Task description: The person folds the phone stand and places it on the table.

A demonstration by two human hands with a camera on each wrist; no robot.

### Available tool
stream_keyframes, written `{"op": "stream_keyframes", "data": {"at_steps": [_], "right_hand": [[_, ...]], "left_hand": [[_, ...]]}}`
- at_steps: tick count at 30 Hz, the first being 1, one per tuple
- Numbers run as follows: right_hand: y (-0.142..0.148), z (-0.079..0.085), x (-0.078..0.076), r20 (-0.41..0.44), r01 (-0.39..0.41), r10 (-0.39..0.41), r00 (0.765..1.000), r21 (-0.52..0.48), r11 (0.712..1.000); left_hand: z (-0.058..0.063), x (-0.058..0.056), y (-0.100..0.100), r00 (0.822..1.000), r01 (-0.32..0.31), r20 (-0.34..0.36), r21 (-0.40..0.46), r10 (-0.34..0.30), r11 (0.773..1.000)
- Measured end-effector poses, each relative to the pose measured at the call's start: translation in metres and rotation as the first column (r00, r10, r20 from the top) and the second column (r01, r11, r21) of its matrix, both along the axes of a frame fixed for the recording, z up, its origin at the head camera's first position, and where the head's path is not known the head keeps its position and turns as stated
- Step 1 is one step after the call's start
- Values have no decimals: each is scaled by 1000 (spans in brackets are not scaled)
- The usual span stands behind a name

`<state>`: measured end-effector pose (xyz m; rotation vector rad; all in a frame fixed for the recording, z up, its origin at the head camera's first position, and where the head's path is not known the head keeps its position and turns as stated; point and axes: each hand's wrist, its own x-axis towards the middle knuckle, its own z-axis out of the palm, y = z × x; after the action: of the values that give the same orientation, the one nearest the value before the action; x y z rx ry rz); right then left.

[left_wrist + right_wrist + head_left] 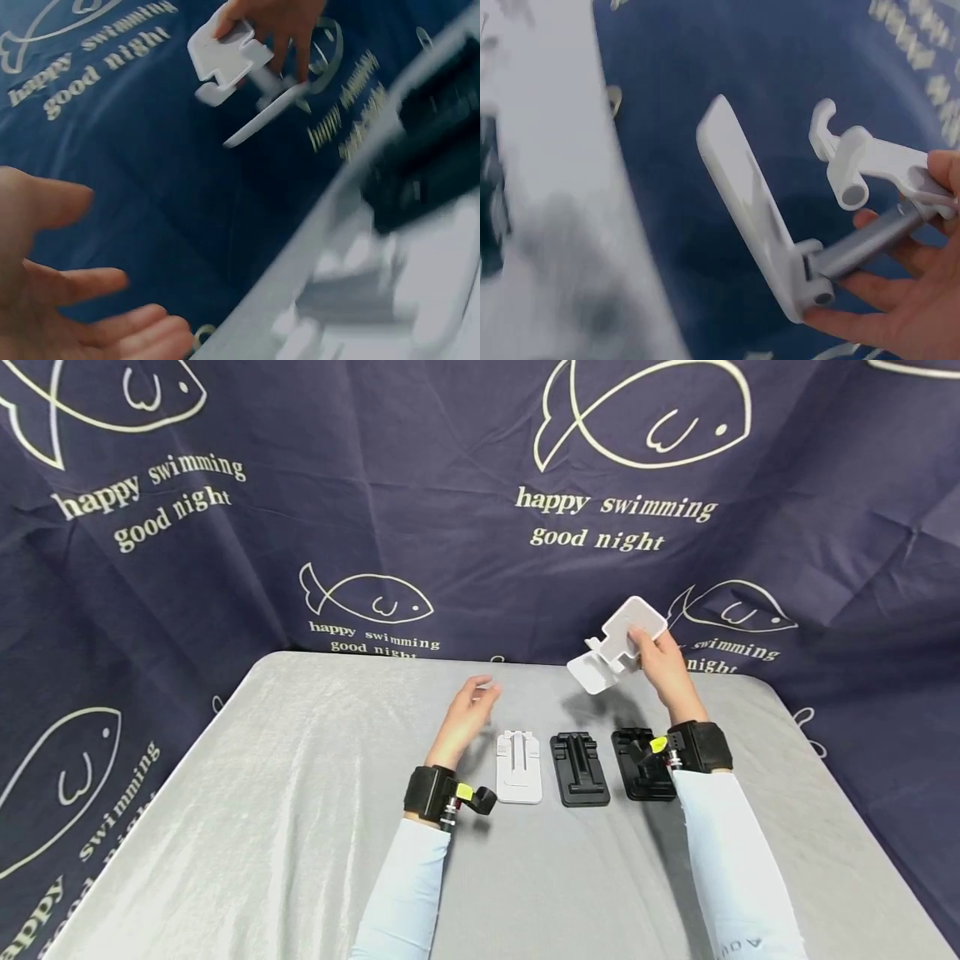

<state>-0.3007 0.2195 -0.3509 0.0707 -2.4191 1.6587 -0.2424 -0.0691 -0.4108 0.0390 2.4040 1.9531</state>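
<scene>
Above the far right part of the table, my right hand (666, 670) holds an unfolded white phone stand (628, 628). In the right wrist view the stand's flat base (742, 202), its grey post (877, 238) and its hooked plate (885, 159) show, with thumb and fingers around the post end. My left hand (467, 718) hovers left of the stands, holding nothing, its fingers apart and loosely bent in the left wrist view. Nearest to it lies a folded white phone stand (518, 768). Beside that lie a folded black phone stand (580, 770) and another black phone stand (639, 777), partly hidden by the right wrist.
A grey cloth covers the table (322, 827). Behind its far edge hangs a dark blue curtain (450, 510) printed with fish and lettering. Each wrist wears a black camera band, the left band (431, 793) close to the white folded stand.
</scene>
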Motion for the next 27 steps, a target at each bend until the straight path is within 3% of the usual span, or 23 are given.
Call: {"op": "stream_keyframes", "data": {"at_steps": [3,5,7,8,12,18,21,24,27], "right_hand": [[-16,17,10,-6,-127,127,992,-43,991],[-27,26,18,-3,-199,199,980,-57,978],[-36,31,24,5,-257,257,966,-63,964],[-41,33,28,8,-287,288,958,-60,956],[-58,37,40,23,-400,401,916,-38,916],[-75,35,51,75,-495,491,868,61,867],[-79,31,51,88,-541,535,840,71,838],[-83,27,51,79,-588,583,808,55,807],[-87,25,51,68,-613,610,790,29,790]], "left_hand": [[3,-1,5,999,44,9,220,-47,975],[5,-1,9,994,92,26,358,-108,929],[6,0,14,981,143,44,492,-189,859],[6,0,16,971,163,53,559,-232,813],[8,4,24,914,211,81,743,-398,636],[9,10,27,832,234,87,839,-548,490],[11,14,28,785,251,59,880,-616,403],[15,16,28,770,257,45,891,-637,374],[17,16,29,788,233,62,890,-612,391]]}}
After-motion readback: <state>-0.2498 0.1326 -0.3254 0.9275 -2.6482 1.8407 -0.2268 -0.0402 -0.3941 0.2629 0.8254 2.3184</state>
